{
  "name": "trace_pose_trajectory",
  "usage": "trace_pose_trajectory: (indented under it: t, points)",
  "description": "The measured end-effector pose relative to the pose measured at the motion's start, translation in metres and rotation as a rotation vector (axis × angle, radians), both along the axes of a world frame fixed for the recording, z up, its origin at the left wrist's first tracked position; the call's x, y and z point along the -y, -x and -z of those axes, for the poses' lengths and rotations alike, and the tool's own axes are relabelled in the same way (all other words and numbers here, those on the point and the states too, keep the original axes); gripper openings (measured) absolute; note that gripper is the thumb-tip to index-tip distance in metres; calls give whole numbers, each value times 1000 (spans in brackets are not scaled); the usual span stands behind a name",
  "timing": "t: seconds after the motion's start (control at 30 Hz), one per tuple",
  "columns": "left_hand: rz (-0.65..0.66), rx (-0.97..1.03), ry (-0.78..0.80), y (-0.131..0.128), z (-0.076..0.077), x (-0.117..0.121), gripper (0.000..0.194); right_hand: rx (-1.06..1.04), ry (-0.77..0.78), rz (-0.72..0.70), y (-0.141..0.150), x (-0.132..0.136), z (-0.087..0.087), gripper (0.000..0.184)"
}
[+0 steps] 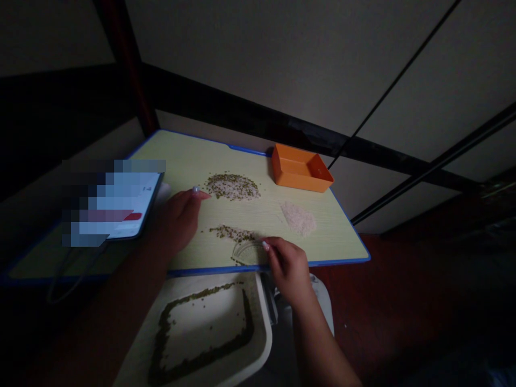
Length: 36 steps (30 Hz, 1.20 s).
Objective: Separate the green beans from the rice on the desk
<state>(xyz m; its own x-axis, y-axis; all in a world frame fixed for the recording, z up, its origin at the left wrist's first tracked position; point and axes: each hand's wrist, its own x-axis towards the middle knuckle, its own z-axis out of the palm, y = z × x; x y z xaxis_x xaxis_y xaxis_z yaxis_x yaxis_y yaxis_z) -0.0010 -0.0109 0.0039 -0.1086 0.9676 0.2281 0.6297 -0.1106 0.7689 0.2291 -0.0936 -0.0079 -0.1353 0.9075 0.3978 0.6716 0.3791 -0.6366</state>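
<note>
My left hand point(183, 217) rests on the table at the left edge of a mixed pile of white rice and green beans point(234, 186). Its thumb and index finger lie close together, the other fingers curl under, and nothing shows in them. With thumb and fingers pinched, my right hand point(288, 266) grips a clear, curved plastic piece with fine marks, like a protractor point(250, 252), near the front edge. A small strip of beans with some rice point(231, 233) lies just beyond this piece, and a few beans are beside it. Right of that is a heap of white rice point(299, 217).
An orange box point(302, 167) stands at the table's back right corner. Below the front edge is a white tub point(264, 333) with green beans along its inside edges. A lit tablet or phone point(133, 207) with a cable stands at left on the blue-edged table point(338, 236).
</note>
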Motion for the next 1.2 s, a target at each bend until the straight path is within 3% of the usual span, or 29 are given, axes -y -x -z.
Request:
trace_pose_trajectory:
  t: [0.27,0.53,0.87,1.07,1.2]
  points:
    - [16,10,-26,1,4,-1,54,-63,16,-72,2,2,1,20]
    - [4,-10,-20,1,3,-1,55,-14,-46,-23,8,-11,1,21]
    - [-2,-1,-23,1,5,-2,53,-40,20,-179,16,-10,-2,20]
    - [-1,0,-1,3,5,-3,54,-25,-154,13,-7,0,5,19]
    - [7,-3,6,4,4,-5,56,74,-327,29,-19,7,6,15]
